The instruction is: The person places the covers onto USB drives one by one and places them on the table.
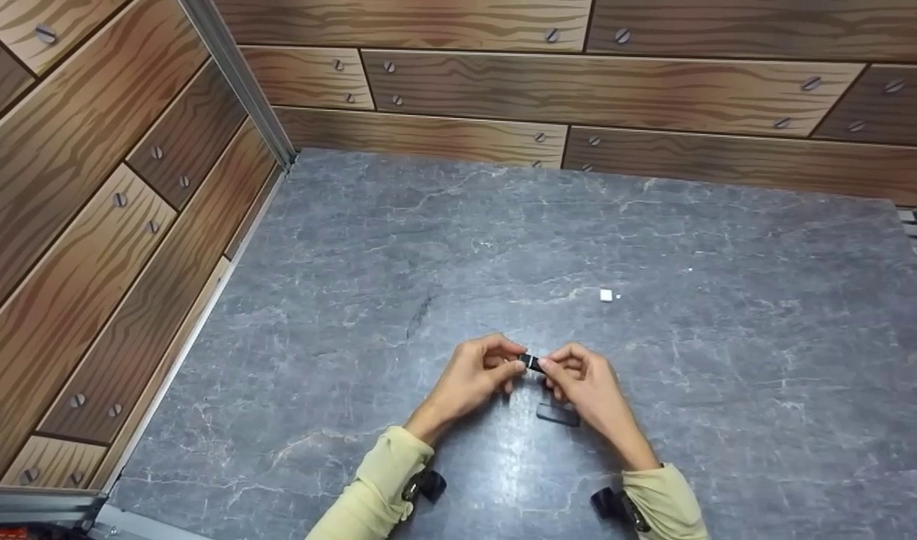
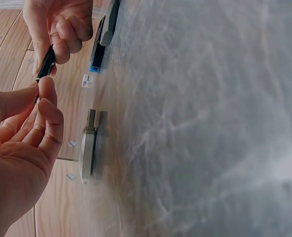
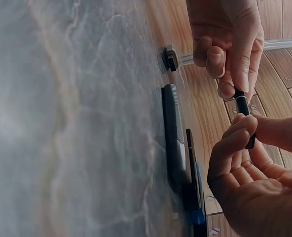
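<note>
Between both hands is a small black USB stick (image 1: 531, 363) with a thin silver band. My left hand (image 1: 477, 373) pinches one end with thumb and fingertips. The other end is pinched by my right hand (image 1: 587, 381); in the right wrist view the stick (image 3: 242, 104) slants from one hand to the other. On the table just below the right hand lies a dark grey rectangular piece (image 1: 557, 415), with ridges along its side (image 3: 173, 133). A metal-bodied USB stick (image 2: 88, 153) lies near the left hand in the left wrist view; I cannot make it out in the head view.
A small white block (image 1: 606, 295) sits farther back on the marbled grey table (image 1: 338, 300), with a tiny white bit beside it. A black and blue item (image 3: 195, 192) shows in the right wrist view. Wood-patterned panels (image 1: 458, 82) wall the back and left.
</note>
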`<state>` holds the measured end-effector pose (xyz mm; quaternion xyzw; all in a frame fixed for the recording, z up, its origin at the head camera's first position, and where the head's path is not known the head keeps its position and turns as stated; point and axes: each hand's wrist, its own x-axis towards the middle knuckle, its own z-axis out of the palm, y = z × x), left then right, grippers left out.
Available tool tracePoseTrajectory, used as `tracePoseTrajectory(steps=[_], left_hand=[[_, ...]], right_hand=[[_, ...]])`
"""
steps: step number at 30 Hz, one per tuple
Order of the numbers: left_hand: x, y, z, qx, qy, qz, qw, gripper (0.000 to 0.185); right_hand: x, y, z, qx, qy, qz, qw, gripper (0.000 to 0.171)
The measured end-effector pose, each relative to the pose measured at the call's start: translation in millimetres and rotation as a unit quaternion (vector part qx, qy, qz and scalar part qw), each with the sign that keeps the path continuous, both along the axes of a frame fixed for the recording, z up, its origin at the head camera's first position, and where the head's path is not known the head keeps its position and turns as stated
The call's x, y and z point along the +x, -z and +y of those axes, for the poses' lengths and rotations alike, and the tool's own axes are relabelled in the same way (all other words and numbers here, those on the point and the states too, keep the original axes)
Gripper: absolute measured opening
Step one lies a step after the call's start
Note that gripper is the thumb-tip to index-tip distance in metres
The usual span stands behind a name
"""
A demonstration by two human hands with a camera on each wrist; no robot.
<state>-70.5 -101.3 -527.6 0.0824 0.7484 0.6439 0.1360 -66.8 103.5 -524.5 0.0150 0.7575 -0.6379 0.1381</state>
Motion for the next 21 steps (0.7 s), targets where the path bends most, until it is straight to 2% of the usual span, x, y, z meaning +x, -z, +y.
tracePoseTrajectory(steps=[6,14,21], left_hand=[[1.7,1.9,-0.8,-0.004,0.003,-0.001,1.0,0.022],[3.5,7.6,-0.2,-0.009,0.016,0.024,0.9995,0.02],[5.8,10.0,0.0,-0.007,0.015,0.031,0.9994,0.017]], right_hand=[[0.5,0.4,-0.9,0.014,-0.007,0.005,1.0,0.016],[1.8,3.1,-0.8,0.029,-0.013,0.037,0.999,0.015],[1.5,3.8,0.7,0.05,-0.021,0.05,0.997,0.013]])
